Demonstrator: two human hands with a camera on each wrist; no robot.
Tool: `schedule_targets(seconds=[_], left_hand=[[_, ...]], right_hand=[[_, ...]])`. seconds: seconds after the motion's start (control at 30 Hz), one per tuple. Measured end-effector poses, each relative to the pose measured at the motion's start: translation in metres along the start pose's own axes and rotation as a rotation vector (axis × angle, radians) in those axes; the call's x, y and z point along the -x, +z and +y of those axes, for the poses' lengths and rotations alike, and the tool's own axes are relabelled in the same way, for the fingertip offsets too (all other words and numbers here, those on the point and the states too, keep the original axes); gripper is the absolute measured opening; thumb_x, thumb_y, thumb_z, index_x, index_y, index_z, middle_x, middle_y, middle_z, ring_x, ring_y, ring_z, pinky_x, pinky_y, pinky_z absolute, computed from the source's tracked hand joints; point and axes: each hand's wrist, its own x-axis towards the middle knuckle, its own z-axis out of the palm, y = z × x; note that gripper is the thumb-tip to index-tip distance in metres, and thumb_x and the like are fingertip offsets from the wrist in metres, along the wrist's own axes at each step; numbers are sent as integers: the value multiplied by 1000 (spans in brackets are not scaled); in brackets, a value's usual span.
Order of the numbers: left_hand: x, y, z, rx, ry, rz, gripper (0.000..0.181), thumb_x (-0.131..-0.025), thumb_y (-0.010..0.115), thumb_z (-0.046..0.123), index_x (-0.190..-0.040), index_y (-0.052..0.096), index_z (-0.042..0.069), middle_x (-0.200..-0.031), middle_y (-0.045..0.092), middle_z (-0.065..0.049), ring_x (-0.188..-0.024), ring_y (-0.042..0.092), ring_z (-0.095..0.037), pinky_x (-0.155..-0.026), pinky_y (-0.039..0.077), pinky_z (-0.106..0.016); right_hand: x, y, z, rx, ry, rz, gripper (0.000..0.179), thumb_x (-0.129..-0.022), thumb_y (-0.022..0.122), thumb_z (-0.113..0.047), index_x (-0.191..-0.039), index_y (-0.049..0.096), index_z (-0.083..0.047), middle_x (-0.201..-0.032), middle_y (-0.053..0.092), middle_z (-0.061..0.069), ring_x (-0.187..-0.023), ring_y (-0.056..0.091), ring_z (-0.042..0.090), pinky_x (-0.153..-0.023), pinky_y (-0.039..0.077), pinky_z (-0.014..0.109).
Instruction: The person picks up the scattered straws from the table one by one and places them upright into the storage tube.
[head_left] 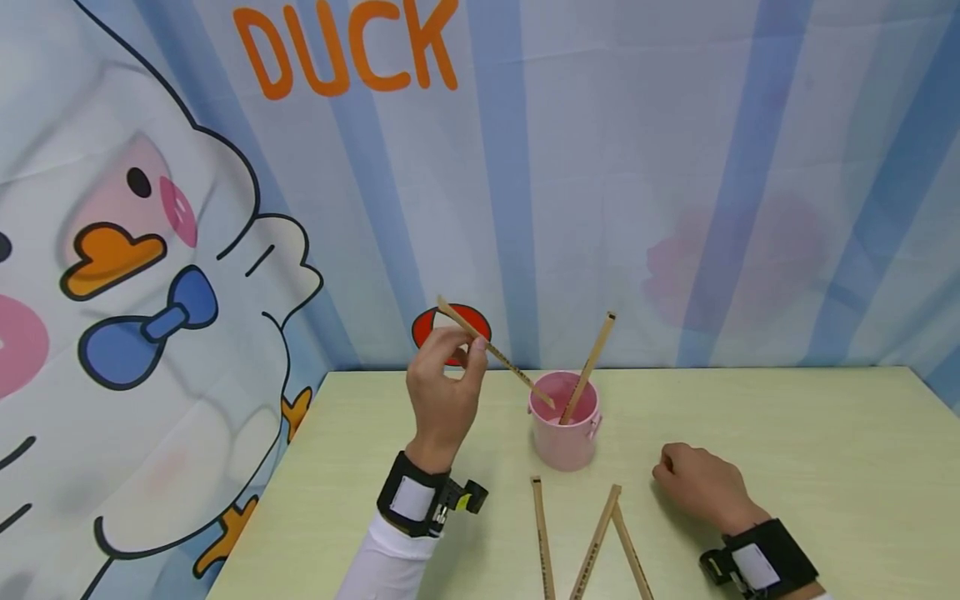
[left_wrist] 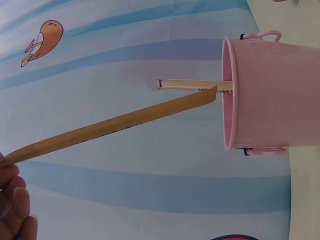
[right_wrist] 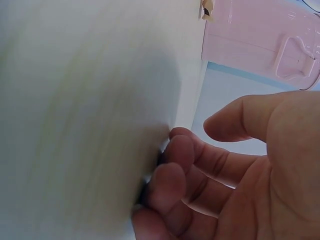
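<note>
My left hand (head_left: 444, 392) pinches one end of a thin wooden stick (left_wrist: 115, 125) between thumb and fingers. The stick slants down to the right, and its far end hangs just above the mouth of a pink bucket (head_left: 564, 446). Inside the bucket a second wooden stick (head_left: 588, 367) leans to the right, its upper part standing out over the rim. To the right of the bucket, my right hand (head_left: 701, 485) rests on the table with its fingers loosely curled and nothing in them. Small dark print runs along the sticks.
Three more wooden sticks lie on the pale table (head_left: 825, 467) in front of the bucket: a left stick (head_left: 543, 537), a middle stick (head_left: 596, 542) and a right stick (head_left: 632, 550). The last two meet at their tips. A duck-print curtain (head_left: 600, 167) hangs behind the table.
</note>
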Motion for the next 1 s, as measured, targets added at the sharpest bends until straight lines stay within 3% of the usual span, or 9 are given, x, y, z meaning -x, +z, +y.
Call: schedule_targets(seconds=[0.33,0.57,1.0], left_hand=[[16,15,-7,-64,-45,-47,9,-91,69,12,-92,75,5,-92,72,-9,-66,61,-19,-59,48,-27],[31,28,-9,-131,-43,-82,8,-90,71,14,-92,75,7,-90,73,-7,-65,62,-17,-58,48,-27],[48,38,-13,-202,-111,-173,10,-93,70,19,-92,75,10,-90,74,-4,-66,60,-14,-58,44,-21]], right_hand=[[0,-1,0,-5,8,-3,24,-93,50,-15,-69,49,-14,-59,39,-3,-54,39,14,-52,28,31],[1,0,1,-12,8,-2,24,-93,50,-15,-70,49,-14,-59,40,-2,-54,39,14,-52,28,31],[-1,2,2,-7,7,-8,25,-94,50,-15,-69,48,-14,-59,39,-2,-53,38,14,-53,28,31]])
